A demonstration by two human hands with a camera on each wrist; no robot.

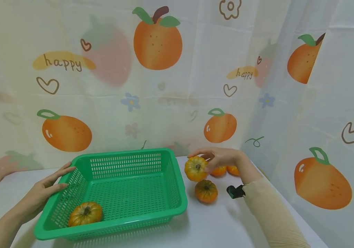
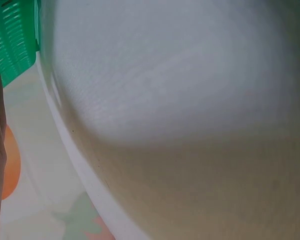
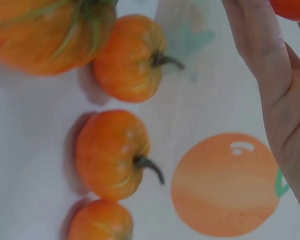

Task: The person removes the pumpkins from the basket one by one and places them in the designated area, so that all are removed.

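My right hand (image 1: 218, 157) pinches a small yellow-orange pumpkin (image 1: 196, 168) between thumb and fingers, just right of the green basket (image 1: 181, 193). In the right wrist view, only an edge of this held pumpkin (image 3: 292, 7) shows beside the fingers. Below it in the head view, a darker orange pumpkin (image 1: 206, 191) with greenish streaks sits on the white table. My left hand (image 1: 41, 193) rests on the basket's left rim, its fingers fairly straight across it. Inside the basket, at the front left corner, lies another pumpkin (image 1: 85, 213).
Behind my right hand, more orange pumpkins (image 1: 218, 171) stand in a row, partly hidden by the hand and arm; the right wrist view shows their curved stems. A printed curtain (image 1: 108, 103) hangs behind and to the right of the table (image 1: 214, 227). A black object (image 1: 235, 192) sits at my right cuff.
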